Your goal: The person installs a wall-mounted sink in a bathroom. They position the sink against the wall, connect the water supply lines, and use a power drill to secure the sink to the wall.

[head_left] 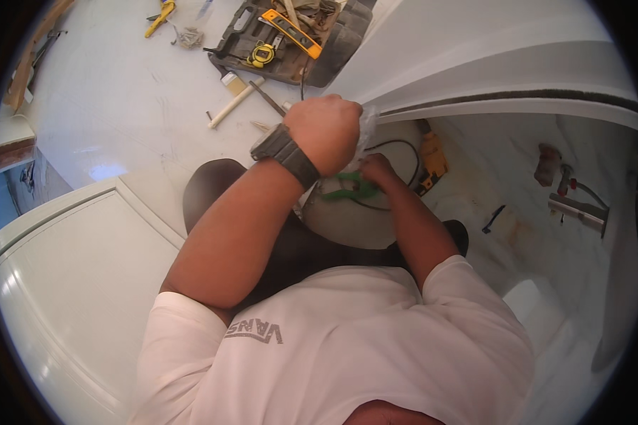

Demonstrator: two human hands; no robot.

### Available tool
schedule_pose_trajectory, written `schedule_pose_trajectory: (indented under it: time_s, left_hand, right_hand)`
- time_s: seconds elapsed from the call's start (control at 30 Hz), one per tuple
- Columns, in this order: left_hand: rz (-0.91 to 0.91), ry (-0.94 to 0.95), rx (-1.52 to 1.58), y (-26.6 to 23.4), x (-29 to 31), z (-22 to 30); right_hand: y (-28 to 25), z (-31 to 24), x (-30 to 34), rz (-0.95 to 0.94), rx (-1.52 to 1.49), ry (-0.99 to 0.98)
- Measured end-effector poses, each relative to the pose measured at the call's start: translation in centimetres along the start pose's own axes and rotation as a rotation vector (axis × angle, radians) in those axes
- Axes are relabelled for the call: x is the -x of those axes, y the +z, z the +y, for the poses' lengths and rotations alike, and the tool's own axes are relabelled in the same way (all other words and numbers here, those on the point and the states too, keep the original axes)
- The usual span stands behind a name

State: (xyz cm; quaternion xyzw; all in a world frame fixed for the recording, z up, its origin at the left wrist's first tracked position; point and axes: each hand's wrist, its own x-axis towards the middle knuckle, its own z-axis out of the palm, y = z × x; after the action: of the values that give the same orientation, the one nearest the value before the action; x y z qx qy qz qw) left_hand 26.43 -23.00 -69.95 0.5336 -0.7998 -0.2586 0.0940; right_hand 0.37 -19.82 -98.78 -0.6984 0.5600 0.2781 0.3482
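Observation:
My left hand (326,131) is raised in a fist, with a dark watch (287,156) on its wrist. Crumpled clear plastic (366,131) sticks out along the fist's right side. Lower and to the right, my right hand (377,171) has its fingers curled at the lower end of the plastic; what they grip is hidden. Close by its fingers lies a green tool (342,193), partly covered, whose kind I cannot make out. A black cable (411,150) loops around behind the right hand, beside a yellow power tool (434,161).
Beyond my left hand, an open tool case (340,60) holds an orange level (294,34) and a tape measure (261,54). A paintbrush (232,83) and hammer (235,103) lie before it. A white panel (85,297) stands left; a metal pipe fitting (578,210) juts out right.

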Motion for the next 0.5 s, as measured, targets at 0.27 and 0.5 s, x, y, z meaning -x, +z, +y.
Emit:
schedule_pose_trajectory:
  time_s: [0.27,0.5]
  left_hand:
    - [-0.064,0.009,-0.009,0.6,-0.6,1.4]
    - [-0.2,0.014,0.012,2.4,-0.1,2.5]
  right_hand:
    - [5.1,-0.5,6.3,0.239,0.054,-0.072]
    - [7.2,-4.0,5.4,0.362,0.395,-0.127]
